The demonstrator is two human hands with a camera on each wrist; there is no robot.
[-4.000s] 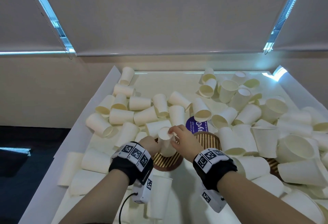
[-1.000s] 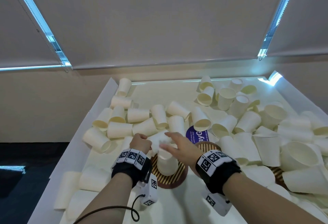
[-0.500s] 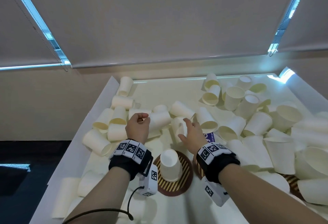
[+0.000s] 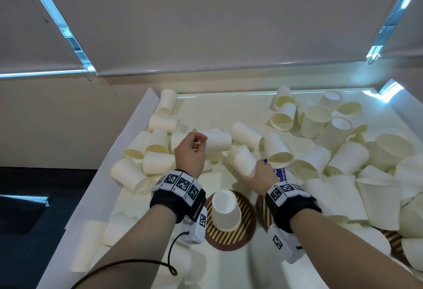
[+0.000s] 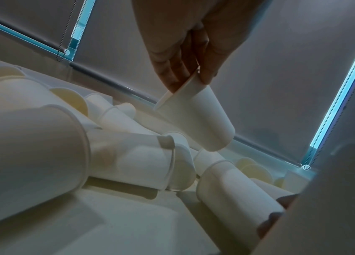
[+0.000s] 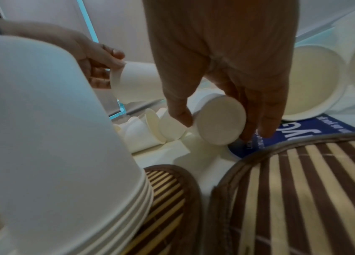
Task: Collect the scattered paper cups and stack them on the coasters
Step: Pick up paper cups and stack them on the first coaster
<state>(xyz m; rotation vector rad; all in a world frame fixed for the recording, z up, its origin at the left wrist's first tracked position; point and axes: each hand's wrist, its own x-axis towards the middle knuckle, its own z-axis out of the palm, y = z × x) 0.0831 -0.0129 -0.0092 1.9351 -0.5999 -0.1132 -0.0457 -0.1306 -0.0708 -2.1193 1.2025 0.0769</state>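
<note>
Many white paper cups lie scattered over a white tray [image 4: 128, 142]. My left hand [image 4: 191, 153] pinches the rim of one cup [image 4: 216, 141], seen in the left wrist view as a cup [image 5: 198, 117] lifted above the pile. My right hand [image 4: 258, 174] grips the base end of another cup [image 4: 242, 160], whose round bottom [image 6: 220, 120] shows between thumb and fingers. An upside-down stack of cups [image 4: 225, 211] stands on a striped round coaster [image 4: 238, 236] between my wrists. A second striped coaster [image 6: 303, 198] lies under my right wrist.
A blue printed coaster [image 4: 281, 173] lies just beyond my right hand. Dense cups [image 4: 348, 158] cover the right half of the tray. More cups [image 4: 158, 162] lie along the left wall. Another striped coaster [image 4: 393, 243] peeks out at the right edge.
Both hands left the stack on the coaster and reached forward into the pile. Each has since taken hold of a cup, and the left one is lifted.
</note>
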